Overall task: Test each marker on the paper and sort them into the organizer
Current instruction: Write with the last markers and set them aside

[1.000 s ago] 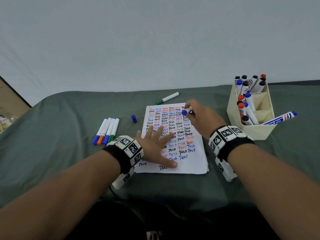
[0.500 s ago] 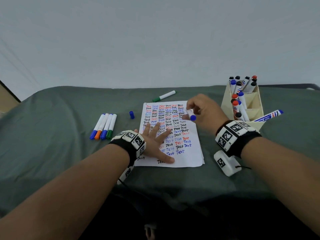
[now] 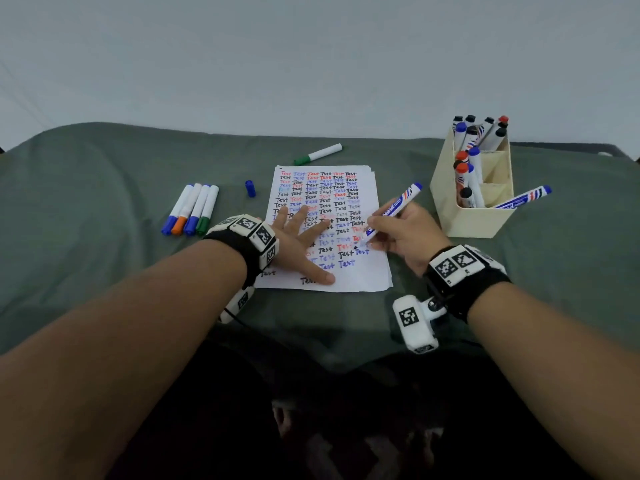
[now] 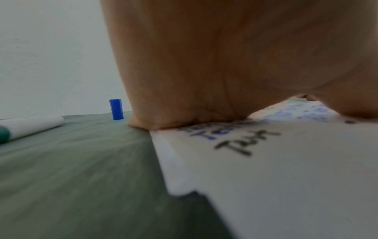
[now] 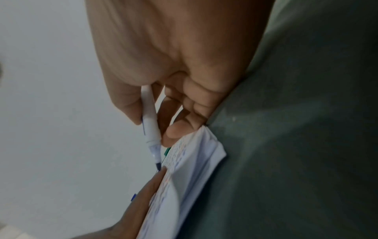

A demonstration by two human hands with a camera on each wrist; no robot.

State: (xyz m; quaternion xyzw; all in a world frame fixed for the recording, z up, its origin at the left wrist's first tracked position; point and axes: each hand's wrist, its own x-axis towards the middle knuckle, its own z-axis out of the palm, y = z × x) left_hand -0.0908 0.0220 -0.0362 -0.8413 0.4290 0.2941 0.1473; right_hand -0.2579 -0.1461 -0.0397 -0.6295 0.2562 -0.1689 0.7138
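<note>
Near the person, the left hand [image 3: 298, 237] lies flat with spread fingers on the paper [image 3: 363, 275], pressing it onto the worktop [image 3: 104, 271]; its palm hides part of the written rows. The right hand [image 3: 405, 237] grasps a blue marker [image 3: 394, 211] like a pen, tip at the paper's right side; whether the tip touches is hard to see. Further left lie four capped markers [image 3: 192, 209] side by side, and a blue cap [image 3: 250, 188] stands alone. On the right stands the organizer [image 3: 446, 202], holding many markers; one marker [image 3: 523, 197] leans out over its edge. Far behind the paper lies a green marker [image 3: 318, 154].
</note>
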